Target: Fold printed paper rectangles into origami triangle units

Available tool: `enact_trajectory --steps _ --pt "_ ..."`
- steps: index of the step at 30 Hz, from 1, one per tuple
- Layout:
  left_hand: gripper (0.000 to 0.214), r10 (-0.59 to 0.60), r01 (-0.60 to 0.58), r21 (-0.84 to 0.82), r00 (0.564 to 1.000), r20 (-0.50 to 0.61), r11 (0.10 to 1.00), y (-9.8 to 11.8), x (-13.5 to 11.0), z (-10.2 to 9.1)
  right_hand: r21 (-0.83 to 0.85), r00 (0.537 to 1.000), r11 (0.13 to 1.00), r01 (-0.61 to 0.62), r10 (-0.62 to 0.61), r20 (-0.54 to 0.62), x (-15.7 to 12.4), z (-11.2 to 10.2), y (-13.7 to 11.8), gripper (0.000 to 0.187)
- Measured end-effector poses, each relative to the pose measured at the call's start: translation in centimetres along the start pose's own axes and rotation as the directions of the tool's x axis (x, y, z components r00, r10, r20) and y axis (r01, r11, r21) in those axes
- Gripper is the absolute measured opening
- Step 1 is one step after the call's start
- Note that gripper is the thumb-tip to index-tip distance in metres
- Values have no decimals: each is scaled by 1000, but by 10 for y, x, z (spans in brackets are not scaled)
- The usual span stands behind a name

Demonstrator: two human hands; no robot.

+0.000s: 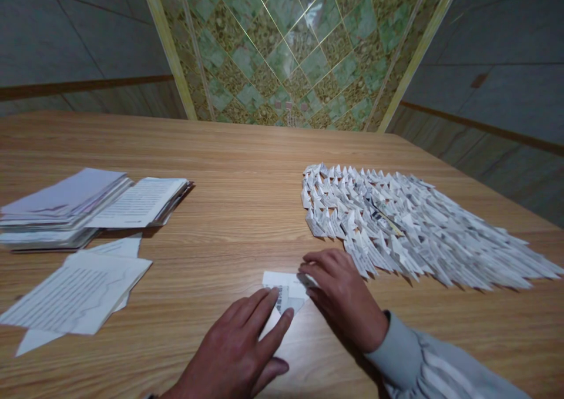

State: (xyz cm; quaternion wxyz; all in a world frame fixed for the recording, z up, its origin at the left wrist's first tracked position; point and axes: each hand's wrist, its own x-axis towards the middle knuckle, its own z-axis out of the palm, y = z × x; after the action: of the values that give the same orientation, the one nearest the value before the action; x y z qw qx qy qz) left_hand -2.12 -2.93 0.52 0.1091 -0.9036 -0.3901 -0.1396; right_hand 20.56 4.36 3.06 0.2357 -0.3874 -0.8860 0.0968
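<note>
A small, partly folded piece of printed paper [288,298] lies on the table in front of me, with a white strip along its far side and slanting folds nearer me. My left hand [240,340] rests over its left part, index finger and thumb spread apart and touching it. At the paper's right end, my right hand [339,293] has its fingers bent down and closed on the edge; its fingertips are partly hidden. Just beyond that hand stand many small folded paper pieces [379,217] with pointed tips, packed in tight rows.
On the left of the wooden table [229,205] are a thick stack of papers [66,202] and a smaller printed stack [138,202] against it. Loose printed sheets [79,293] lie nearer me. A tiled wall [286,52] rises behind the table.
</note>
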Motion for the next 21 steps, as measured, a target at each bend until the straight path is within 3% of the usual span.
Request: enact_trajectory --steps 3,10,12,21 --pt "70 3 -3 0 1000 3 1000 1 1 -1 -19 988 989 143 -142 61 -6 4 -16 12" --pt "53 -20 21 -45 1000 20 999 -1 -2 0 -121 985 978 171 -169 28 -24 13 -29 19" --pt "53 -16 18 -47 999 35 999 -2 -2 -1 -145 987 977 158 -158 9 -26 10 -28 21" --pt "66 46 -48 40 998 38 998 -1 5 -9 -233 990 970 63 -31 139 -29 -9 -23 22"
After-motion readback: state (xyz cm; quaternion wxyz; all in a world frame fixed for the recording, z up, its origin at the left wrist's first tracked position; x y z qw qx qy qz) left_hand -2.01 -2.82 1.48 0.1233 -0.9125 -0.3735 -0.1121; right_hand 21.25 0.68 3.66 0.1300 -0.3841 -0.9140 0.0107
